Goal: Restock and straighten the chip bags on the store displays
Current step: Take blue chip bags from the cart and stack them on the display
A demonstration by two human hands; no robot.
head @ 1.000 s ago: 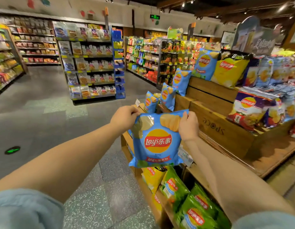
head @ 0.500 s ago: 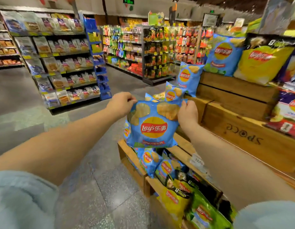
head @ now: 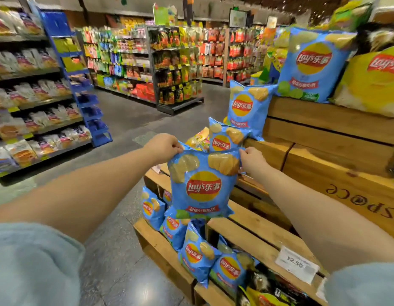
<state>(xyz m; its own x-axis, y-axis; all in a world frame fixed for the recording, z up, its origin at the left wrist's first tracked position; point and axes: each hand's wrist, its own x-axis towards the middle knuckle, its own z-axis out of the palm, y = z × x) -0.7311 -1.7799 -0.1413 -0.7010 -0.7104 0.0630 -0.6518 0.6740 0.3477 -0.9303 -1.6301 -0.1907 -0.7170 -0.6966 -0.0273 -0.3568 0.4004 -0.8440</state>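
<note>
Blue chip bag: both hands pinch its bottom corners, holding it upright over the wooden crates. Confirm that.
Not quite. The head view shows the left hand and the right hand pinching the top corners of the blue chip bag, not the bottom ones. The rest stands: it hangs upright over the wooden crates.

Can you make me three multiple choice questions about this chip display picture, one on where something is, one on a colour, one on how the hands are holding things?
1. Where is the price tag?
A. on the wooden display's lower slat edge
B. on the floor
C. on the blue rack

2. What colour is the held chip bag?
A. green
B. blue
C. black

3. How is the bag held?
A. left hand only
B. resting on the floor
C. both hands at its top corners

Answers: 1 A, the tag sits on the wooden display front. 2 B, blue pack with a red and yellow logo. 3 C, the left hand and right hand pinch the top corners.
</note>
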